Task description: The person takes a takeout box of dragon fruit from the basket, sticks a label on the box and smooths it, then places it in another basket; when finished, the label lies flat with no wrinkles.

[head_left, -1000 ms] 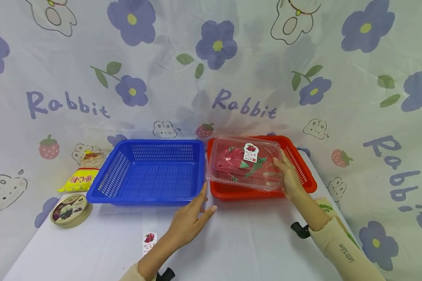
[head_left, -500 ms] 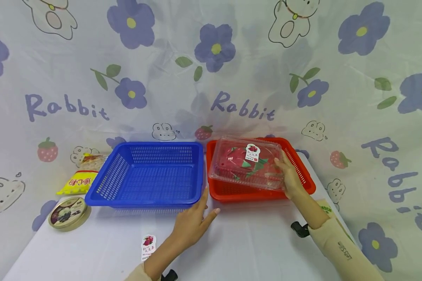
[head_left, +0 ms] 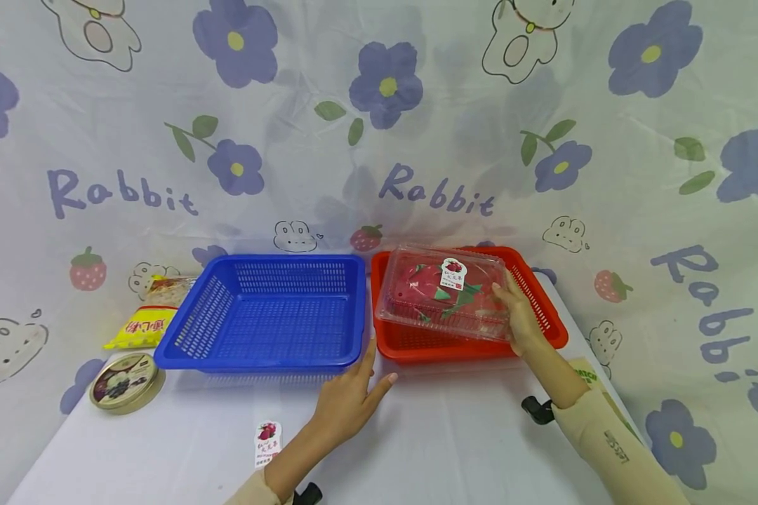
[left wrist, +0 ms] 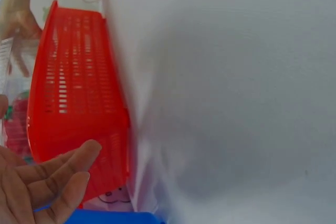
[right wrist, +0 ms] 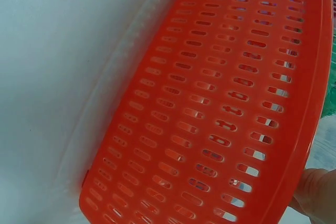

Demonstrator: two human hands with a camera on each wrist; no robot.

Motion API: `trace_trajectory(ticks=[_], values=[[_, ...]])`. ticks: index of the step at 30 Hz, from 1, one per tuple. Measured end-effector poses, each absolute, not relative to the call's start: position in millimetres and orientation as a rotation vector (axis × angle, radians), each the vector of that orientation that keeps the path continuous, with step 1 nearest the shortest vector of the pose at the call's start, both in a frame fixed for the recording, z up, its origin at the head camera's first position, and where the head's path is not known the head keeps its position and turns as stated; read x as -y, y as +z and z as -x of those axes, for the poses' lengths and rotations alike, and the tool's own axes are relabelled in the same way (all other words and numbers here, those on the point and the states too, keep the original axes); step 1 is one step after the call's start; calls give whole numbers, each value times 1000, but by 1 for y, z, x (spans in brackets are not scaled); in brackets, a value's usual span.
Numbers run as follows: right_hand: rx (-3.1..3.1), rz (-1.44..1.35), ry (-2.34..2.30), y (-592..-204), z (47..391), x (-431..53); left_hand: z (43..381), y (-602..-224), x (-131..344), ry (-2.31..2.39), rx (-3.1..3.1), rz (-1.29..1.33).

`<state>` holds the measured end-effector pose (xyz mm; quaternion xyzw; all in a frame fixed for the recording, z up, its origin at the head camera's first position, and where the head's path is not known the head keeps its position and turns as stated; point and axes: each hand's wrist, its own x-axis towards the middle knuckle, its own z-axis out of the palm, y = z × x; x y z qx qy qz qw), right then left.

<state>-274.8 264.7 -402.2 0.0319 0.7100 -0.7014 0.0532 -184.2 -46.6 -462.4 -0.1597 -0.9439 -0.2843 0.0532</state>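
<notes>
A clear plastic fruit box (head_left: 439, 301) with red dragon fruit inside and a white label on its lid sits tilted over the red basket (head_left: 417, 351). My right hand (head_left: 519, 313) grips the box's right end, its fingertips on the lid; the thumb is out of sight in the head view. In front of the gap between the red and blue baskets, my left hand (head_left: 346, 403) holds nothing, index finger stretched toward the blue basket's (head_left: 265, 362) near right corner. Only part of the right hand (right wrist: 317, 195) appears beyond the red rim in the right wrist view.
Left of the blue basket stand a round gold tin (head_left: 126, 384) and a yellow food packet (head_left: 142, 326). A loose dragon fruit label (head_left: 267, 442) lies on the white table by the left forearm. A green-printed packet (head_left: 586, 372) shows partly behind the right forearm.
The box has shifted very slightly right and settled a little over the red basket, still in the right hand. My left hand has barely moved; the view itself has shifted slightly.
</notes>
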Motion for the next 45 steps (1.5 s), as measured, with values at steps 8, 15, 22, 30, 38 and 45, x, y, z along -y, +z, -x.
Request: trace_trajectory(ticks=[8,15,22,30,38,45], values=[[-2156,-83,-2128,-404,278,-265,188,-462,43,-838,2873,473],[-2103,-69,-2167,-408,281,-268,195,-461,37,-806,2869,465],[-2117,-95,-2156,-410,283,-268,199,-464,30,-774,2839,419],[-2131,-98,-2143,-411,284,-268,202,-470,26,-694,2821,367],[-2116,-104,-2144,-414,289,-268,203,-471,23,-701,2829,353],[-2093,-98,-2127,-416,292,-271,204,-472,21,-709,2820,340]])
